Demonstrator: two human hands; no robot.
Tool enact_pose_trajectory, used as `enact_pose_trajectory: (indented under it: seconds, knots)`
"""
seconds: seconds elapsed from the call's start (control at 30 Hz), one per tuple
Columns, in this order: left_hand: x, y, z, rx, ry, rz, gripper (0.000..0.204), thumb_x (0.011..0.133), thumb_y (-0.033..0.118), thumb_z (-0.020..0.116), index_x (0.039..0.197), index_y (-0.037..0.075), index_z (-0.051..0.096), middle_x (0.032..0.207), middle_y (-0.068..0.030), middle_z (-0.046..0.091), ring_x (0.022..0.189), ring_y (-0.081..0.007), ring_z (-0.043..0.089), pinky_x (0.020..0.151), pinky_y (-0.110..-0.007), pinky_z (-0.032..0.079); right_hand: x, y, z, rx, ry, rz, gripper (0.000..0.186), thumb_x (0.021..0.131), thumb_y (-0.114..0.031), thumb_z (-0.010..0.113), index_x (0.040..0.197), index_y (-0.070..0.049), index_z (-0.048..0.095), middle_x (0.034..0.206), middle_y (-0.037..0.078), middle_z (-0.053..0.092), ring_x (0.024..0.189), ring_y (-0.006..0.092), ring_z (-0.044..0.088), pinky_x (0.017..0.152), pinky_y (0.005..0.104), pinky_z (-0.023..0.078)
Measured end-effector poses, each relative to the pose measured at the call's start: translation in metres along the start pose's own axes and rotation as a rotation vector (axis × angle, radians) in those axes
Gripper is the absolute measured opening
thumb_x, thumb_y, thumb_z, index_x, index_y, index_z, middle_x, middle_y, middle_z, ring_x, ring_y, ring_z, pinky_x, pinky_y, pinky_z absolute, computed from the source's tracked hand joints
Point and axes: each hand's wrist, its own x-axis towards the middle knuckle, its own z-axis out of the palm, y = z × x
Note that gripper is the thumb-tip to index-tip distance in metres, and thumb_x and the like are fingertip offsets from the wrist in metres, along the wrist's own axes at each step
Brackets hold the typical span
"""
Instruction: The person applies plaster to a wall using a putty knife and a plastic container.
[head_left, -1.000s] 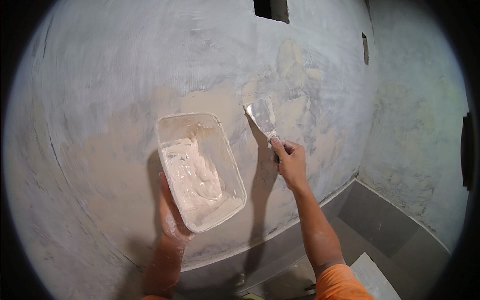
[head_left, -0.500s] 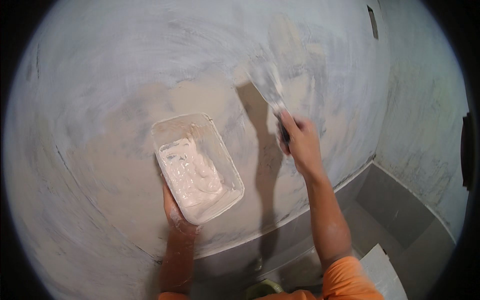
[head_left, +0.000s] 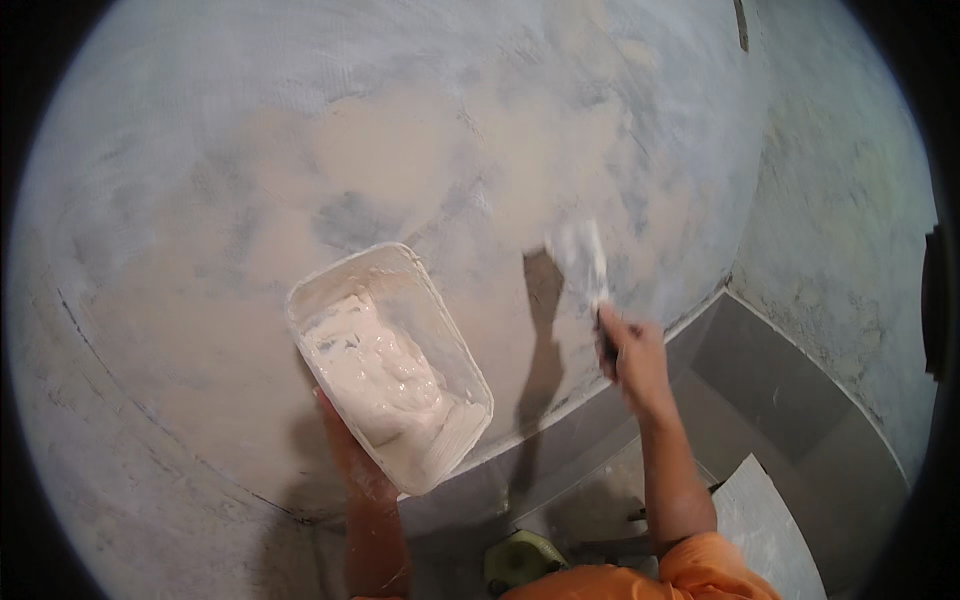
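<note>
My left hand holds up a white rectangular plastic tub from beneath, its fingers mostly hidden behind it. Thick creamy putty lies in the tub, tilted toward me. My right hand is closed around the dark handle of a putty knife. The knife's wide blade points up and is smeared by motion, close to the wall; whether it touches cannot be told. Pale beige putty is spread in patches over the grey-white wall, and the knife's shadow falls to its left.
A second wall meets this one at a corner on the right. Grey tiles run along the base. Below are a greenish round object and a pale flat board. A narrow slot is in the wall at upper right.
My right hand and the putty knife have moved down and a little right along the wall. The tub sits slightly lower. The view has shifted, showing more of the floor.
</note>
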Motion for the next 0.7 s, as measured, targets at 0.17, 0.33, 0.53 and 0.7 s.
enact_pose_trajectory:
  seconds: [0.17, 0.33, 0.53, 0.7]
  knots:
    - [-0.002, 0.003, -0.011, 0.270, -0.143, 0.195, 0.072, 0.106, 0.055, 0.044, 0.158, 0.007, 0.029, 0.154, -0.0122, 0.042, 0.136, -0.0295, 0.048, 0.111, -0.045, 0.044, 0.047, -0.115, 0.044, 0.132, -0.155, -0.246, 0.041, 0.102, -0.038, 0.062, 0.081, -0.003, 0.066, 0.056, 0.000, 0.050, 0.046, 0.0085, 0.044, 0.044, 0.0269, 0.032]
    - [-0.007, 0.009, -0.018, 0.391, 0.072, 0.271, 0.081, 0.094, 0.041, 0.070, 0.154, 0.000, 0.034, 0.151, -0.0166, 0.047, 0.132, -0.0289, 0.053, 0.107, -0.043, 0.049, 0.062, -0.089, 0.053, 0.160, -0.137, -0.217, 0.041, 0.101, -0.036, 0.064, 0.078, -0.003, 0.066, 0.057, 0.001, 0.052, 0.044, 0.0095, 0.044, 0.041, 0.0278, 0.032]
    - [-0.010, 0.007, -0.018, 0.273, 0.132, 0.214, 0.079, 0.096, 0.044, 0.068, 0.152, -0.002, 0.037, 0.150, -0.0196, 0.048, 0.131, -0.0298, 0.054, 0.106, -0.044, 0.049, -0.008, 0.084, 0.003, 0.154, -0.135, 0.166, 0.040, 0.100, -0.036, 0.067, 0.078, -0.003, 0.070, 0.059, 0.000, 0.055, 0.044, 0.0082, 0.046, 0.040, 0.0268, 0.032]
    - [-0.007, 0.012, 0.017, 0.039, 0.073, 0.097, 0.067, 0.102, 0.040, 0.058, 0.151, -0.001, 0.038, 0.148, -0.0191, 0.049, 0.129, -0.0300, 0.055, 0.105, -0.044, 0.051, 0.002, 0.025, -0.010, 0.046, -0.059, 0.008, 0.036, 0.101, -0.036, 0.065, 0.093, -0.002, 0.072, 0.060, 0.001, 0.054, 0.045, 0.0084, 0.044, 0.042, 0.0265, 0.030]
